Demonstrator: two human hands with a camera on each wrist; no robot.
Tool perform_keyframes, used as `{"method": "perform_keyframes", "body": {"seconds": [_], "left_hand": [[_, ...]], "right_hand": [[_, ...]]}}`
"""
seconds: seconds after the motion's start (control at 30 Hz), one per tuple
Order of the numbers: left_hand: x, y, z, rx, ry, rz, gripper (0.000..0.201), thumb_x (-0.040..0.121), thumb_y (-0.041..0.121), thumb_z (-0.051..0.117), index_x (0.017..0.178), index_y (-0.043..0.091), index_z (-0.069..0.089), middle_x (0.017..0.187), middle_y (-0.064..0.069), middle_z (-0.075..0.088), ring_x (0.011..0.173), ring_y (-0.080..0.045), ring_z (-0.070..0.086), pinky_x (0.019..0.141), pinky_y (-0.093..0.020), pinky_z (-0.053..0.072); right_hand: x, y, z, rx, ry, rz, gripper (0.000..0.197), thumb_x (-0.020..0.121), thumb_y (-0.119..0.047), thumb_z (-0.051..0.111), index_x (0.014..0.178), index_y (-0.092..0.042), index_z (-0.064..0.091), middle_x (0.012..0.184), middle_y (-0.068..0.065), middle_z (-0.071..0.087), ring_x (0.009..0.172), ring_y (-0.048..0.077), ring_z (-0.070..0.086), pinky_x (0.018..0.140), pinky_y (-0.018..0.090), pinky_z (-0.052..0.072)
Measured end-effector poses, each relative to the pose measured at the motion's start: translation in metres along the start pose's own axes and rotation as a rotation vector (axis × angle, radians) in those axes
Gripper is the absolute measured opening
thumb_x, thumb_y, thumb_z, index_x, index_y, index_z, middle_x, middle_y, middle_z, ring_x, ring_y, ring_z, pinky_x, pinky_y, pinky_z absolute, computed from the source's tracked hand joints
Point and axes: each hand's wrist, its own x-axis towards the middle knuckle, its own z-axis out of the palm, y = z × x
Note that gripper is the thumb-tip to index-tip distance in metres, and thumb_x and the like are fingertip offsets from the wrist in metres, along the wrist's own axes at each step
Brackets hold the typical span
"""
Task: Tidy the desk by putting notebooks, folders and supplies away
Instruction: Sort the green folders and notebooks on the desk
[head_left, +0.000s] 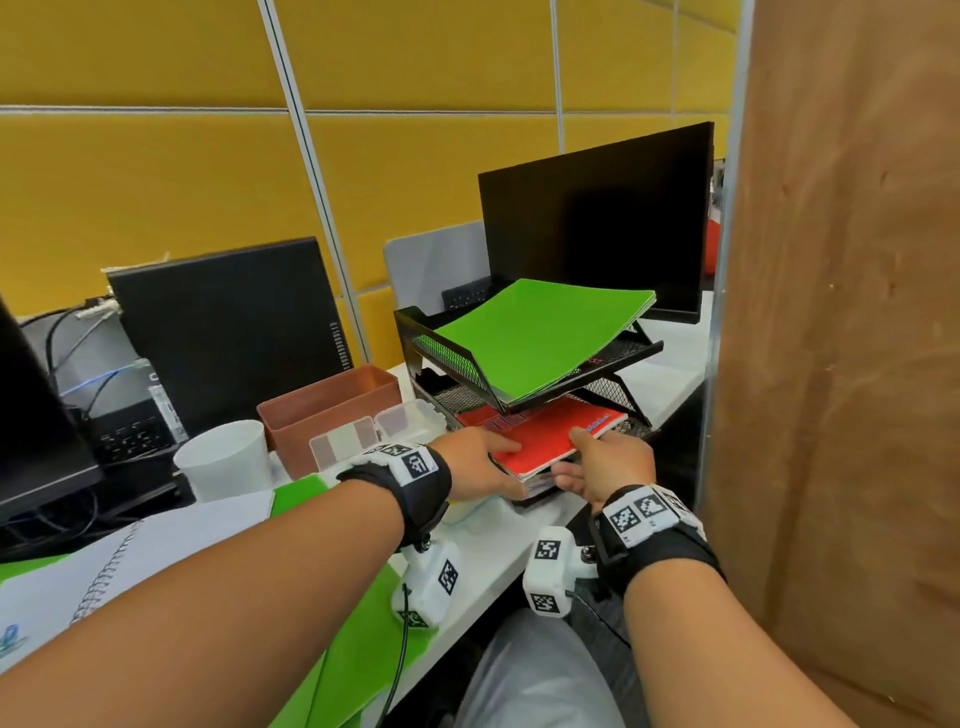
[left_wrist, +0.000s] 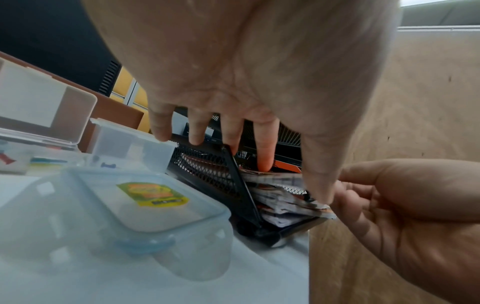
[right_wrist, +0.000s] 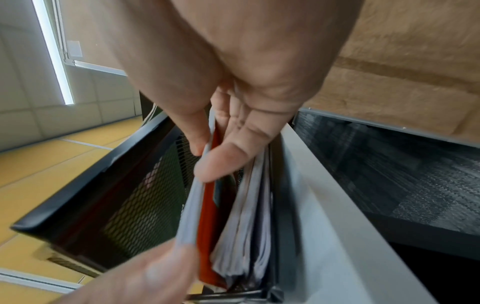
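A black mesh two-tier tray (head_left: 452, 345) (left_wrist: 207, 170) (right_wrist: 130, 195) stands at the desk's right end. A green notebook (head_left: 535, 338) lies in its top tier. A red notebook (head_left: 550, 441) (left_wrist: 285, 164) (right_wrist: 207, 216) sits on a pile of papers in the lower tier and sticks out toward me. My right hand (head_left: 571, 457) (left_wrist: 402, 205) (right_wrist: 205, 158) pinches its near right corner, thumb on top and fingers beneath. My left hand (head_left: 493, 457) (left_wrist: 293, 181) (right_wrist: 142, 277) rests straight fingers on its near left part, thumb at the edge.
Left of the tray are a brown bin (head_left: 332, 410), clear plastic boxes (head_left: 358, 436) (left_wrist: 130, 205) and a white cup (head_left: 223, 457). A spiral notebook (head_left: 104, 571) and green folder (head_left: 363, 639) lie near me. A monitor (head_left: 597, 223) stands behind; a brown partition (head_left: 841, 364) walls the right.
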Motion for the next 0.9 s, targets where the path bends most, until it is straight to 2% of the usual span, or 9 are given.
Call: {"method": "perform_keyframes", "body": {"seconds": [0.13,0.23,0.37,0.5,0.63,0.73,0.9], "left_hand": [[0.006,0.003,0.0,0.012,-0.004,-0.022,0.084,0.077,0.065,0.076,0.15,0.035,0.047,0.154,0.01,0.048,0.136,-0.015,0.05,0.112,-0.029,0.039],[0.012,0.0,0.005,0.081,0.027,-0.034,0.083,0.072,0.073,0.069,0.146,0.04,0.051,0.152,0.013,0.051,0.135,-0.015,0.051,0.113,-0.033,0.041],[0.013,-0.001,0.008,0.088,0.046,-0.02,0.069,0.084,0.064,0.067,0.146,0.039,0.051,0.153,0.012,0.049,0.141,-0.019,0.045,0.116,-0.034,0.036],[0.017,-0.005,0.01,0.063,0.055,-0.027,0.065,0.083,0.061,0.068,0.143,0.041,0.054,0.151,0.013,0.051,0.14,-0.018,0.046,0.116,-0.035,0.037],[0.015,-0.003,0.01,0.072,0.046,-0.012,0.062,0.085,0.061,0.069,0.141,0.038,0.057,0.15,0.013,0.052,0.139,-0.017,0.047,0.117,-0.034,0.037],[0.016,-0.003,0.011,0.078,0.041,-0.008,0.061,0.083,0.062,0.07,0.138,0.037,0.061,0.146,0.013,0.056,0.134,-0.016,0.051,0.114,-0.033,0.039],[0.017,-0.004,0.014,0.077,0.045,-0.003,0.063,0.082,0.062,0.071,0.137,0.034,0.063,0.143,0.012,0.059,0.131,-0.016,0.055,0.112,-0.033,0.042]], "right_hand": [[0.0,0.004,-0.002,-0.012,0.014,0.008,0.025,0.093,-0.015,0.075,0.089,0.006,0.063,0.058,0.015,0.068,0.049,0.026,0.068,0.047,0.03,0.054],[-0.001,0.005,-0.001,0.022,0.008,0.038,0.026,0.093,-0.014,0.075,0.083,0.005,0.062,0.067,0.019,0.067,0.048,0.026,0.066,0.042,0.027,0.053],[-0.001,0.001,0.001,0.048,0.015,0.087,0.025,0.1,-0.015,0.065,0.082,0.001,0.058,0.072,0.019,0.065,0.049,0.025,0.063,0.036,0.026,0.051],[-0.003,0.0,0.002,0.017,0.01,0.099,0.023,0.102,-0.017,0.063,0.085,-0.004,0.056,0.075,0.017,0.066,0.053,0.025,0.062,0.036,0.026,0.051],[-0.002,0.001,-0.002,-0.044,0.034,0.093,0.024,0.098,-0.018,0.069,0.086,0.001,0.062,0.064,0.012,0.059,0.046,0.02,0.052,0.036,0.023,0.048],[-0.001,0.001,-0.006,-0.105,0.055,0.067,0.025,0.094,-0.026,0.073,0.089,-0.002,0.068,0.059,0.007,0.055,0.04,0.016,0.047,0.041,0.025,0.047],[-0.004,-0.005,-0.004,-0.09,0.053,0.068,0.028,0.093,-0.03,0.073,0.077,-0.007,0.066,0.049,0.007,0.047,0.038,0.019,0.04,0.044,0.027,0.043]]}}
